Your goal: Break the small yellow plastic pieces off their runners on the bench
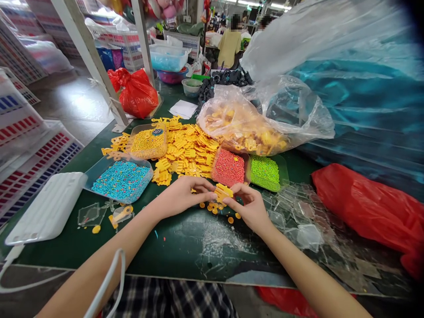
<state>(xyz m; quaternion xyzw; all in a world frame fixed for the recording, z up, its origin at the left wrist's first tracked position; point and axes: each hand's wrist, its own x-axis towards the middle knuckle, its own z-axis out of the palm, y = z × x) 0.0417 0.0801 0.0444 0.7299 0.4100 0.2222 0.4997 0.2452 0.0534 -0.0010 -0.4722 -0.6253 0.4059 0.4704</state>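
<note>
Between my two hands, low over the green table, is a small yellow plastic part (224,192). My left hand (185,194) pinches its left edge with the thumb and fingers. On the opposite edge, the thumb and fingers of my right hand (249,204) are closed as well. Several small yellow round pieces (231,219) lie on the table just beneath. Just beyond my hands spreads a big heap of similar yellow parts (188,148). A tray of red beads (229,165) stands right behind the held part, and a tray of green beads (265,172) is to its right.
Blue beads (121,179) and yellow beads (147,142) fill trays at left. A white power bank (46,207) with a cable lies at the left edge. Clear plastic pieces (308,216) and a red bag (367,207) are at right. Behind sits a clear bag of yellow parts (251,128).
</note>
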